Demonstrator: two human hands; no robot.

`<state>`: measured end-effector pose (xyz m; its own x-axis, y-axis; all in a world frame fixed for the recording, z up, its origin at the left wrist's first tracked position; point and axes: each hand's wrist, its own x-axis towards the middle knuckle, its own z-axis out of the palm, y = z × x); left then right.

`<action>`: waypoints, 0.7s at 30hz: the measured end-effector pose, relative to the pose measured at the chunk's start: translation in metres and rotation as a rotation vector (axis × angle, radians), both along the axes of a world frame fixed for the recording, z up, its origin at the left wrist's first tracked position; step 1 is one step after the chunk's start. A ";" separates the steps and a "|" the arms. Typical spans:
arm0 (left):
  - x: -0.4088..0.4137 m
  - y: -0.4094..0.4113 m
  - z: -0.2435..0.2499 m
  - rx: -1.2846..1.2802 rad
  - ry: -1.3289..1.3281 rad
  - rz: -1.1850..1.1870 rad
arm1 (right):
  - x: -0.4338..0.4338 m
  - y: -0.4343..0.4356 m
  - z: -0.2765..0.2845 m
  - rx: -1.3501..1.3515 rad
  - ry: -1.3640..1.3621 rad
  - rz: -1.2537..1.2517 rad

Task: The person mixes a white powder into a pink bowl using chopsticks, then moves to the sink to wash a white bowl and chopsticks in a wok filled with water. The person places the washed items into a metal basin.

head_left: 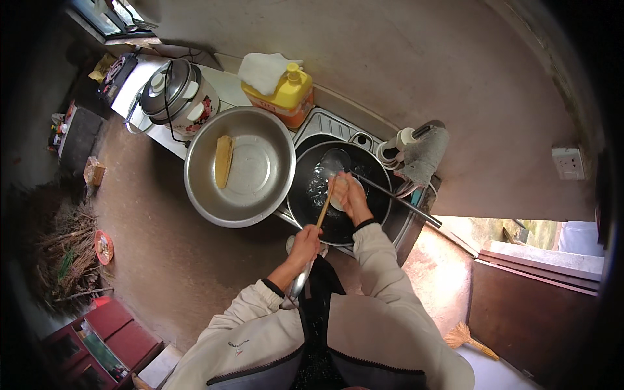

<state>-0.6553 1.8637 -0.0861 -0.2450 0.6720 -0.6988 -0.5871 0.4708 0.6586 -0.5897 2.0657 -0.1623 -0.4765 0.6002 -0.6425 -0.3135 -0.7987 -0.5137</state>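
Note:
My left hand [304, 247] grips several thin utensils; a pair of wooden chopsticks [325, 204] seems to point from it towards my other hand, and a shiny metal utensil [302, 280] hangs below it. Over a large black wok [317, 229] holding water, my right hand [350, 195] has its fingers closed near the chopsticks' far ends, with a pale round thing, perhaps a bowl, partly hidden under it. A ladle [336, 161] lies in the wok, its long handle [414, 209] across the right rim. Left of the wok, a wide steel basin [263, 214] holds a yellowish loofah-like piece [224, 161].
A yellow pump jug [292, 95] with a white cloth [263, 70] stands behind the basin. A rice cooker [180, 97] is at the left. A grey cloth [424, 153] hangs on a white holder right of the wok. A small broom [470, 339] lies lower right.

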 end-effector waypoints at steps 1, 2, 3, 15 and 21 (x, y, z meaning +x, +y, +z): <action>-0.002 0.003 -0.011 0.022 0.129 -0.032 | 0.001 -0.006 0.002 -0.059 0.035 0.104; -0.003 0.006 -0.030 0.043 0.259 -0.061 | 0.002 -0.020 0.003 -0.034 0.020 0.105; -0.003 0.008 -0.043 0.058 0.386 -0.088 | -0.005 -0.034 0.017 -0.013 0.003 0.108; -0.004 0.015 0.021 -0.035 -0.023 -0.027 | -0.037 -0.029 -0.017 0.069 -0.303 -0.168; -0.002 0.000 0.013 0.015 0.193 -0.031 | 0.014 0.012 -0.106 0.962 -1.259 0.198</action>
<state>-0.6577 1.8634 -0.0729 -0.3526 0.6913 -0.6306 -0.4348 0.4757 0.7646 -0.5754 2.0774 -0.2681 -0.0753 0.9917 -0.1045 0.7451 -0.0137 -0.6668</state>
